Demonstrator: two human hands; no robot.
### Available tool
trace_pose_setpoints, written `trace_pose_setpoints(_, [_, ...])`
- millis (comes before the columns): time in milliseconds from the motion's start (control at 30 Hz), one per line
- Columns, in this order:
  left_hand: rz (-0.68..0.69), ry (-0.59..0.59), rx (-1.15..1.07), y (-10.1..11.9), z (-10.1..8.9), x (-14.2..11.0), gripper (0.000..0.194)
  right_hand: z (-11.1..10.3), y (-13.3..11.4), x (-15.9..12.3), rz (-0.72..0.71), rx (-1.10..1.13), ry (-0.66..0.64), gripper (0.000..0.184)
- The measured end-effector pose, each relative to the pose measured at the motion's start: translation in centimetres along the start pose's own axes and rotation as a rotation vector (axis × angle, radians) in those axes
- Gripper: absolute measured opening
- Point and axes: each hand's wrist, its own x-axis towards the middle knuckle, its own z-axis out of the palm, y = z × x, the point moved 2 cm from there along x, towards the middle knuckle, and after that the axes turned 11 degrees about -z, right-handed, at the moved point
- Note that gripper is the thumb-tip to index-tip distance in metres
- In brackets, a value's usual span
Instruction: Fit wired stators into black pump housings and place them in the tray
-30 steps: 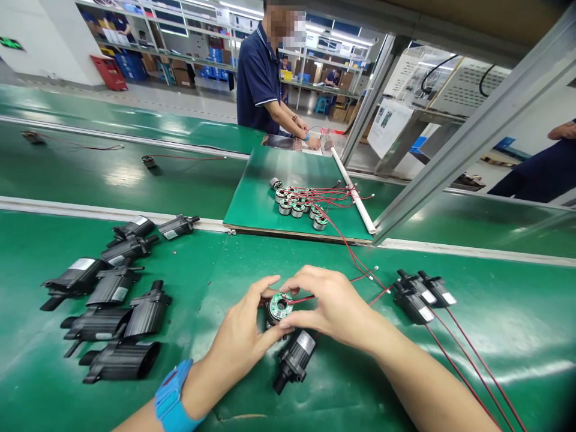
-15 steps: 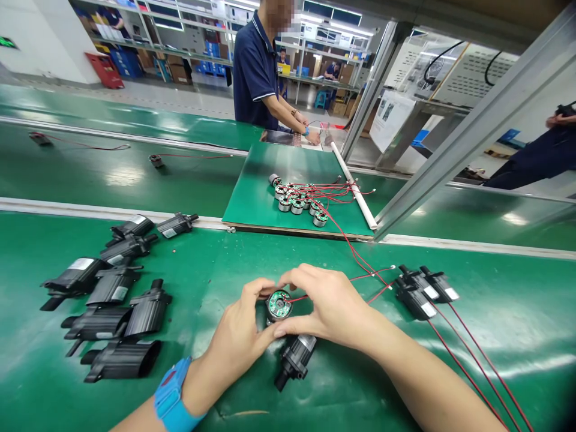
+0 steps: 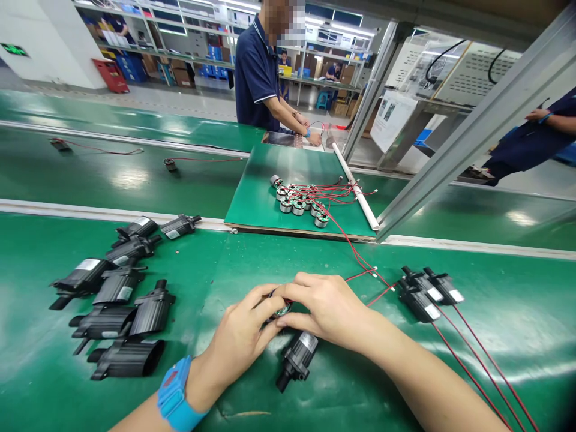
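Between my hands is a small round motor stator with a green circuit board (image 3: 283, 309) on top, mostly covered by fingers. My left hand (image 3: 238, 330) is closed on it from the left, fingers bent over its top. From the right, my right hand (image 3: 326, 306) grips it with thumb and fingertips. A black ribbed pump housing (image 3: 297, 360) lies just below my right hand, its nozzle pointing down and left. Red wires (image 3: 360, 273) with white connectors run out past my right hand.
Several black pump housings (image 3: 112, 300) lie at left, and several more with red wires (image 3: 423, 294) at right. A raised green board (image 3: 252, 204) carries several wired stators (image 3: 297, 207). Behind it a co-worker (image 3: 256, 72) stands. A metal post (image 3: 472, 138) slants at right.
My fingers have closed in over the stator, covering most of its circuit board, which was in plain view before. The camera view has shifted slightly.
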Motion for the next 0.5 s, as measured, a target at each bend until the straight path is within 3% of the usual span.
trace_pose_setpoints(100, [0.015, 0.002, 0.07, 0.2, -0.5, -0.1, 0.019, 0.0, -0.2, -0.1, -0.021, -0.005, 0.043, 0.04])
trace_pose_setpoints(267, [-0.116, -0.197, 0.078, 0.6, 0.0, 0.9, 0.023, 0.7, 0.8, -0.1, 0.06, 0.112, -0.006, 0.032])
trace_pose_setpoints(333, [-0.121, -0.196, 0.101, 0.3, -0.6, 1.6, 0.03, 0.9, 1.7, 0.0, 0.101, 0.185, 0.009, 0.03])
trace_pose_setpoints(400, [-0.172, -0.085, 0.22, -0.6, -2.6, 2.2, 0.039, 1.2, 2.9, 0.0, 0.133, 0.267, 0.033, 0.029])
trace_pose_setpoints(500, [-0.418, 0.103, 0.572, -2.7, -7.8, 1.6, 0.042, 1.7, 5.0, -0.2, 0.158, 0.419, -0.058, 0.036])
